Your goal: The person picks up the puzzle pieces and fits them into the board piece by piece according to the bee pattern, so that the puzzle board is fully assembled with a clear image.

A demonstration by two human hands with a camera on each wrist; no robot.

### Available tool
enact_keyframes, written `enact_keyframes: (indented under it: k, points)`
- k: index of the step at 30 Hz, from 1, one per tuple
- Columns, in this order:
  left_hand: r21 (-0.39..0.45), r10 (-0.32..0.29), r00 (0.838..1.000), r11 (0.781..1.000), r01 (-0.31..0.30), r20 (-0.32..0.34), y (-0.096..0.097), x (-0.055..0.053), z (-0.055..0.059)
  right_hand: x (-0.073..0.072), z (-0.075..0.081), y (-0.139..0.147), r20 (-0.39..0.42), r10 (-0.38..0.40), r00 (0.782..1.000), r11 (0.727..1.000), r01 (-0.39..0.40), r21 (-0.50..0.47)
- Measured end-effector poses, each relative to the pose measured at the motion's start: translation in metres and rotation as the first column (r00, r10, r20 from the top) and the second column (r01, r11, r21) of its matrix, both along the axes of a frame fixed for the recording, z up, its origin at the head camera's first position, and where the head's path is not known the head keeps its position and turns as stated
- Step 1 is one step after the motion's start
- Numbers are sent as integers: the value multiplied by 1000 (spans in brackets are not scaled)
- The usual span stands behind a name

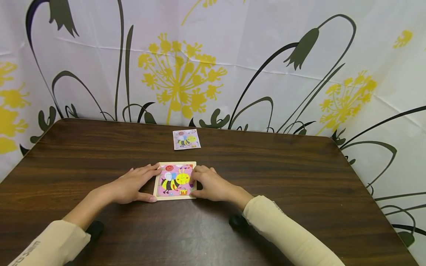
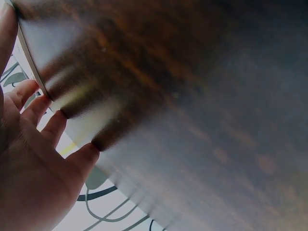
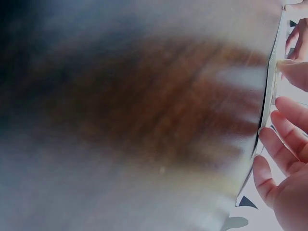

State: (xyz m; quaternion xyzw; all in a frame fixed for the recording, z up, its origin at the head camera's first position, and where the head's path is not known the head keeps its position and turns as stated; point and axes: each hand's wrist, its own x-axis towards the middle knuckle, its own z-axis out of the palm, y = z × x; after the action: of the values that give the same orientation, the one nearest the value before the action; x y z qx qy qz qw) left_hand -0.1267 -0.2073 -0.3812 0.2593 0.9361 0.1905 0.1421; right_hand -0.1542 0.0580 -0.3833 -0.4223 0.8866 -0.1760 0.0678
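Observation:
A square bee jigsaw puzzle [image 1: 171, 181] lies in a pale wooden tray [image 1: 174, 198] on the dark table, its pieces forming one picture. My left hand [image 1: 128, 186] rests at the tray's left side, fingertips on the upper left corner and thumb by the lower left one. Over the right edge bends my right hand [image 1: 214, 186], its index finger and thumb touching the puzzle's right side. From the right wrist, the tray [image 3: 272, 79] shows edge-on beside the fingertips. The left wrist view has the left fingers [image 2: 54, 127] spread along the tabletop.
A paper card [image 1: 186, 139] printed with the same bee lies behind the tray, near the table's back edge. Behind the wood-grain table [image 1: 283, 177] hangs a white cloth [image 1: 253, 48] with yellow and grey-green flowers.

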Motion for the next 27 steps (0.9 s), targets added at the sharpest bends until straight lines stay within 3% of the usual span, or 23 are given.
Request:
enact_keyframes:
  k: [13,20,27]
  points:
    - [-4,10,1000,1000,-10,8,1,2,1,2,2,9,21,46,999,999,-45,-27]
    - [-2,10,1000,1000,-10,15,1,1,1,5,3,13,-9,128,992,992,-128,5]
    - [-1,10,1000,1000,-10,21,1,0,1,8,4,16,12,171,985,983,-172,57]
